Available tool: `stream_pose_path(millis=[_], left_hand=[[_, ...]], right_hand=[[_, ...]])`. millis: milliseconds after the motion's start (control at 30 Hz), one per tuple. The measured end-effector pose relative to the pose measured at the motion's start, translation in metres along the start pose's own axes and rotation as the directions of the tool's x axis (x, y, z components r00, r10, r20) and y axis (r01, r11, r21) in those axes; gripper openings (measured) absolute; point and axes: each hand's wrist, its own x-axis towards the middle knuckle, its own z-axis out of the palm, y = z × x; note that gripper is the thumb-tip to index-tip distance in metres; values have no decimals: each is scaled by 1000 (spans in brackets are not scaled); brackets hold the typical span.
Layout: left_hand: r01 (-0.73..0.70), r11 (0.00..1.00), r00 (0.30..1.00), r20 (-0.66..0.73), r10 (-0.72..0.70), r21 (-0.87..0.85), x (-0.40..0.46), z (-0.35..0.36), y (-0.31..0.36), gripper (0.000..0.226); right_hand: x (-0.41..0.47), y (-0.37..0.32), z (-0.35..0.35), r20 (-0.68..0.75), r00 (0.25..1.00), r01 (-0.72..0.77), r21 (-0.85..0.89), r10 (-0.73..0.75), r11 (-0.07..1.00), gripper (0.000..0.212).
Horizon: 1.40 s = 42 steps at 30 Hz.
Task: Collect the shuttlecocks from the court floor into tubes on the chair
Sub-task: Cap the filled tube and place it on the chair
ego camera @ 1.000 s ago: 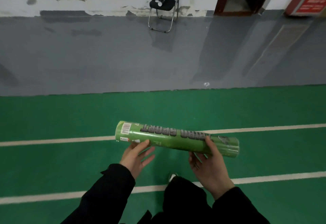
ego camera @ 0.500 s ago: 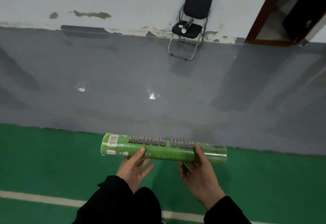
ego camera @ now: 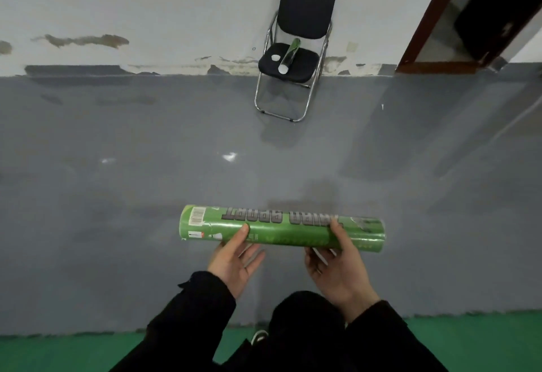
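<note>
1. A black folding chair [ego camera: 306,5] with a chrome frame stood against the stained white wall [ego camera: 146,5], well beyond the fingers, with grey floor [ego camera: 117,152] between it and the hands
2. On the chair's seat lay a second tube [ego camera: 289,54], pointing toward the camera, and a small white cap [ego camera: 275,57] just left of it
3. A dark-framed doorway [ego camera: 469,20] opened to the right of the chair
4. Nothing lay on the grey floor between the fingers and the chair; a strip of green court floor [ego camera: 58,351] showed nearer than the hands
5. The green tube [ego camera: 281,229] was held level and crosswise above the grey floor, its printed lettering upside down and a barcode label at its left end
6. The left hand [ego camera: 234,260] held the tube left of its middle, thumb on top and fingers loosely spread beneath
7. The right hand [ego camera: 334,266] gripped it nearer the right end, thumb over the top, fingers curled under
8. Both wrists wore black sleeves [ego camera: 205,307]
</note>
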Motion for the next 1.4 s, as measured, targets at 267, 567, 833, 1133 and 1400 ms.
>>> stream_pose_path(millis=[267,567,833,1133,1400], left_hand=[[36,991,999,21,-39,132,249,109,123,70],[18,999,1000,-19,-19,-49,452,234,303,70],[-8,988,997,-75,-4,-156,672,289,449,44],[47,990,975,-208,-74,-131,886,340,605,33],[-4,968,919,-384,-95,-249,1075,345,650,47]], right_hand=[[204,-131,144,-2,1000,31,5,-31,1000,56],[377,-277,372,227,972,-24,-130,53,991,37],[571,-365,524,257,958,-61,-244,125,968,33],[755,-473,650,-22,993,-116,-339,115,934,14],[980,-539,715,-191,981,-116,-466,29,877,14]])
